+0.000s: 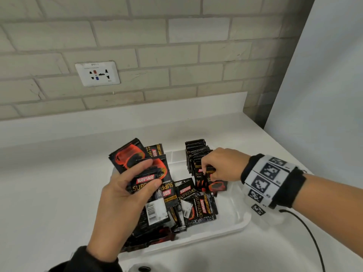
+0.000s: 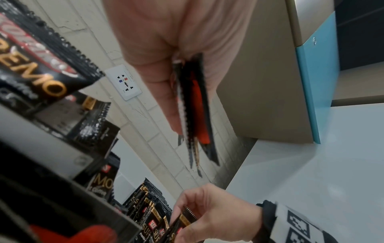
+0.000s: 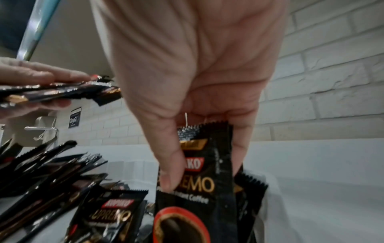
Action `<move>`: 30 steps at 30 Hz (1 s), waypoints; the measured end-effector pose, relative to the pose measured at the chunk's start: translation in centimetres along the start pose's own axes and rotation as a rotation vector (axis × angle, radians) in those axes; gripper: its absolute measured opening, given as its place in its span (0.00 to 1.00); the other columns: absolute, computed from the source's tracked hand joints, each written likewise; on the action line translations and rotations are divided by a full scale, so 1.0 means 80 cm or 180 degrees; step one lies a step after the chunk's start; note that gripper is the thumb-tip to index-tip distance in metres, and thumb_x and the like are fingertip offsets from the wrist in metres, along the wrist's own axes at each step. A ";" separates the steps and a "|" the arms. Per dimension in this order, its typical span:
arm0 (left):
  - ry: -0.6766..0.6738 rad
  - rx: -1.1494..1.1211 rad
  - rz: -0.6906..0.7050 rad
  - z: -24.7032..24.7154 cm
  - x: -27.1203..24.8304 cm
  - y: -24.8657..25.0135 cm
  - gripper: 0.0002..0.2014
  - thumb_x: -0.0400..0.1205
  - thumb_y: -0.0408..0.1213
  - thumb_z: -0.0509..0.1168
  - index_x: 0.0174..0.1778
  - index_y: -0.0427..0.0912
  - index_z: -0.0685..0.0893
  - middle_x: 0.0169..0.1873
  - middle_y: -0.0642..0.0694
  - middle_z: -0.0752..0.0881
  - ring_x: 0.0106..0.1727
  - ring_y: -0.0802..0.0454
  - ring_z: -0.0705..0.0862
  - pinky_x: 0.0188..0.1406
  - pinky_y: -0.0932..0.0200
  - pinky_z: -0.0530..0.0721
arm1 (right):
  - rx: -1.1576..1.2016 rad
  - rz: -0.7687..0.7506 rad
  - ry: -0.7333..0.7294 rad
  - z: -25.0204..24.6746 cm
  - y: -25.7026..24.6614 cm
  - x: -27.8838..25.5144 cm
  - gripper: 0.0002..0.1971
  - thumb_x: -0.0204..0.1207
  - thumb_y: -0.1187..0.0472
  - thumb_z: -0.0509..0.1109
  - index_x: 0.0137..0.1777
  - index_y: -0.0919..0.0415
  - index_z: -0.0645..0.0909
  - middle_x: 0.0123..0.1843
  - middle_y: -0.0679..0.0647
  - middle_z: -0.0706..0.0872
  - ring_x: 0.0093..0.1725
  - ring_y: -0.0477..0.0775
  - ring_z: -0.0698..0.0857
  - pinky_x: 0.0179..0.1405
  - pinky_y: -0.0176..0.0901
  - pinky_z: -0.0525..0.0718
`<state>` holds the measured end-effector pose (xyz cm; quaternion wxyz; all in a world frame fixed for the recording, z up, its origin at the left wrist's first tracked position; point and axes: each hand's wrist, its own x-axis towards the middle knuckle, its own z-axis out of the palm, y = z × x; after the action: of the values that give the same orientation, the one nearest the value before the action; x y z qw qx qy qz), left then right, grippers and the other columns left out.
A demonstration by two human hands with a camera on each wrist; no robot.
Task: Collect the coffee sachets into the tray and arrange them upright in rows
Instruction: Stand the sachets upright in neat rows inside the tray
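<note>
Black coffee sachets (image 1: 198,201) heaped loose in the white tray (image 1: 233,218), lower centre; an upright row (image 1: 196,152) begun at its far right. Right hand (image 1: 222,165) pinching one sachet (image 3: 205,180), likely adding it to the row. Left hand (image 1: 125,191) gripping a fanned bunch (image 1: 141,165). Next: slot it upright, close against the row. Bare tray floor at frame right.

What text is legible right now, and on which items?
"KOPIKO": red label on the sachets in the left hand.
"KOPIKO SUPREMO": loose sachet lying in the tray.
"REMO ... Coffee": sachet pinched by the right hand.
Barcode digits, socket plate print, wristband markers: unreadable.
</note>
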<state>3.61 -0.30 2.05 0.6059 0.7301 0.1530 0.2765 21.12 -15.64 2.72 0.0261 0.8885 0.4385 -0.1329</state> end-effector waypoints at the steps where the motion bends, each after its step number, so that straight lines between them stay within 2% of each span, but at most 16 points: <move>1: 0.0006 0.0003 -0.0012 -0.001 0.000 -0.001 0.18 0.70 0.29 0.74 0.43 0.61 0.85 0.54 0.47 0.85 0.50 0.58 0.86 0.35 0.80 0.80 | -0.0049 -0.0050 -0.0029 0.002 -0.003 0.004 0.12 0.75 0.60 0.69 0.59 0.53 0.79 0.58 0.53 0.81 0.55 0.54 0.80 0.44 0.42 0.75; 9: 0.0054 -0.0067 -0.0115 -0.005 0.002 -0.003 0.18 0.69 0.30 0.74 0.43 0.62 0.85 0.54 0.47 0.85 0.49 0.56 0.86 0.36 0.79 0.82 | -0.0426 -0.0246 0.0225 0.011 -0.009 0.016 0.12 0.76 0.67 0.62 0.57 0.54 0.77 0.58 0.52 0.81 0.55 0.56 0.81 0.40 0.43 0.72; 12: 0.0068 -0.0012 -0.0133 -0.002 0.002 -0.002 0.18 0.70 0.30 0.74 0.43 0.62 0.85 0.52 0.50 0.85 0.46 0.63 0.86 0.34 0.82 0.78 | -0.0473 -0.0336 0.0084 0.016 -0.010 0.012 0.12 0.75 0.67 0.63 0.56 0.55 0.75 0.57 0.52 0.81 0.51 0.55 0.81 0.36 0.41 0.69; 15: 0.0034 -0.0119 -0.0183 0.002 0.002 -0.001 0.18 0.70 0.28 0.73 0.42 0.59 0.85 0.47 0.54 0.86 0.42 0.72 0.85 0.31 0.83 0.77 | -0.0369 -0.0300 -0.0102 0.016 -0.008 0.008 0.15 0.73 0.61 0.69 0.59 0.56 0.73 0.56 0.51 0.80 0.43 0.51 0.75 0.27 0.37 0.66; 17: -0.0013 -0.0137 -0.0202 0.005 0.002 -0.002 0.18 0.70 0.27 0.73 0.43 0.58 0.85 0.46 0.55 0.86 0.41 0.74 0.84 0.31 0.83 0.76 | -0.0334 -0.0257 -0.0107 0.014 -0.004 0.008 0.18 0.73 0.59 0.70 0.62 0.55 0.71 0.58 0.50 0.79 0.43 0.49 0.73 0.29 0.39 0.68; 19: -0.0016 -0.0129 -0.0208 0.005 0.002 -0.003 0.18 0.70 0.27 0.73 0.43 0.58 0.85 0.45 0.57 0.86 0.41 0.75 0.84 0.31 0.84 0.76 | -0.0245 -0.0215 -0.0011 0.008 -0.002 0.006 0.21 0.73 0.55 0.72 0.64 0.52 0.71 0.59 0.48 0.79 0.46 0.47 0.73 0.38 0.41 0.72; 21: 0.0008 -0.0121 -0.0215 0.003 0.003 -0.005 0.18 0.70 0.28 0.73 0.43 0.59 0.85 0.45 0.57 0.86 0.41 0.76 0.84 0.33 0.84 0.76 | 0.0011 -0.0139 0.0180 -0.002 0.003 0.000 0.22 0.73 0.51 0.71 0.65 0.50 0.71 0.56 0.44 0.77 0.50 0.46 0.73 0.46 0.40 0.74; 23: 0.0046 -0.0107 -0.0225 -0.001 0.003 -0.007 0.18 0.70 0.29 0.73 0.44 0.59 0.85 0.49 0.54 0.86 0.42 0.76 0.84 0.33 0.84 0.76 | 0.0443 -0.0020 0.0510 -0.016 0.012 -0.011 0.19 0.74 0.49 0.70 0.63 0.48 0.72 0.53 0.40 0.75 0.51 0.42 0.74 0.50 0.38 0.74; 25: 0.0069 -0.0120 -0.0233 -0.004 0.003 -0.010 0.17 0.70 0.29 0.73 0.44 0.59 0.85 0.52 0.51 0.85 0.44 0.76 0.83 0.33 0.84 0.76 | 0.0981 0.0077 0.0903 -0.025 0.024 -0.024 0.13 0.74 0.50 0.70 0.56 0.44 0.75 0.51 0.39 0.77 0.51 0.43 0.78 0.49 0.35 0.77; 27: 0.0064 -0.0239 -0.0298 -0.004 0.003 -0.012 0.17 0.71 0.28 0.72 0.44 0.58 0.86 0.53 0.48 0.86 0.43 0.70 0.86 0.31 0.82 0.78 | 0.1555 0.0147 0.1233 -0.029 0.030 -0.040 0.08 0.73 0.52 0.71 0.47 0.41 0.75 0.49 0.39 0.81 0.48 0.42 0.82 0.46 0.31 0.80; 29: 0.0077 -0.0425 -0.0383 -0.001 0.001 -0.013 0.15 0.73 0.28 0.70 0.45 0.56 0.87 0.48 0.47 0.89 0.40 0.63 0.88 0.28 0.78 0.80 | 0.1982 0.0197 0.1355 -0.024 0.026 -0.055 0.07 0.73 0.54 0.72 0.44 0.41 0.77 0.46 0.40 0.84 0.43 0.40 0.83 0.43 0.27 0.79; 30: 0.0056 -0.0479 -0.0412 0.002 0.000 -0.013 0.15 0.75 0.27 0.69 0.45 0.56 0.88 0.45 0.49 0.90 0.39 0.61 0.89 0.28 0.76 0.81 | 0.2178 0.0198 0.1331 -0.019 0.019 -0.062 0.05 0.72 0.54 0.72 0.44 0.42 0.79 0.45 0.42 0.85 0.42 0.43 0.84 0.42 0.27 0.79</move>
<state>3.81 -0.20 1.03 0.6743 0.6686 0.1839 0.2539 19.74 -20.18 5.37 -0.3571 0.8666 0.3377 -0.0866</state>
